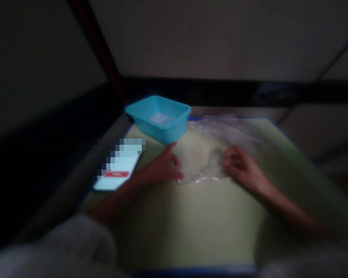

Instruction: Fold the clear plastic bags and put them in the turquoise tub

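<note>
A clear plastic bag (pixel 200 158) lies on the pale yellow-green table (pixel 191 227) between my hands. At its near left edge is my left hand (pixel 168 164), the thumb and a finger pressed on the plastic near the corner. My right hand (pixel 240 166) has its fingers curled in a pinch at the bag's right side. More crumpled clear plastic (pixel 234 129) spreads behind, toward the table's far edge. The picture is dim and blurred, so fine contact is hard to see.
A blue plastic basket (pixel 174 131) with something pale inside stands at the back left. A lit phone-like screen (pixel 121 170), partly pixelated, lies left of my left hand. A wall (pixel 220 42) rises behind the table.
</note>
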The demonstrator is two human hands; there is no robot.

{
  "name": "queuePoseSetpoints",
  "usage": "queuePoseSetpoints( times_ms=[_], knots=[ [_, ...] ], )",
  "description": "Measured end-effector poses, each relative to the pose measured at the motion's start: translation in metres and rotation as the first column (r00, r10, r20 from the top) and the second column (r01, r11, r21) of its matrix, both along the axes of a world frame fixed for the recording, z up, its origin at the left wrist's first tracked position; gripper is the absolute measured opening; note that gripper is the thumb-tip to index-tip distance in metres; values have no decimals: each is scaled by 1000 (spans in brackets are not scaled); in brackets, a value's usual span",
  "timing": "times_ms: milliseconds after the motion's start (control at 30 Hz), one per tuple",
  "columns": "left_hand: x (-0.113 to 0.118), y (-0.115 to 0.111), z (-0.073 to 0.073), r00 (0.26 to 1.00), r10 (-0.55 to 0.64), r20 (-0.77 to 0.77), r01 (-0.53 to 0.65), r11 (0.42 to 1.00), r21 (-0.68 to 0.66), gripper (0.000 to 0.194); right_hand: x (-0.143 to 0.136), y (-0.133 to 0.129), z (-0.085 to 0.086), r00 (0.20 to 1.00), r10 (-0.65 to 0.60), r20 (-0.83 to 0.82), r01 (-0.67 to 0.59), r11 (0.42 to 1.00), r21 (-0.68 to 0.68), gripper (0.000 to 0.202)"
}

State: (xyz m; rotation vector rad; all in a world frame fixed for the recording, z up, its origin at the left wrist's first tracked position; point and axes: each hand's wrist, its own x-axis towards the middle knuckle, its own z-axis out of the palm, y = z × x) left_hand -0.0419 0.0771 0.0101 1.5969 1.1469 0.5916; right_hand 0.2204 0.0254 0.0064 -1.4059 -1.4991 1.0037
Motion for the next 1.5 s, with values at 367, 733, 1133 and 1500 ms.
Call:
queuePoseSetpoints(
  times_ms=[367,733,1133,1500],
  knots=[
    [-2,-6,-5,989,-133,-60,139,984,108,114,2,-3,0,994,36,106,-39,999,27,32],
    [-3,-3,-3,992,-86,-96,92,994,63,112,5,-2,2,945,28,326,-64,993,103,23],
    [7,21,-23,940,335,-66,-292,889,353,52,10,8,-14,794,-90,601,-147,931,333,29],
    [13,15,-23,941,334,-50,-282,859,428,52,17,14,-24,772,-67,632,-196,921,337,49]
  ],
)
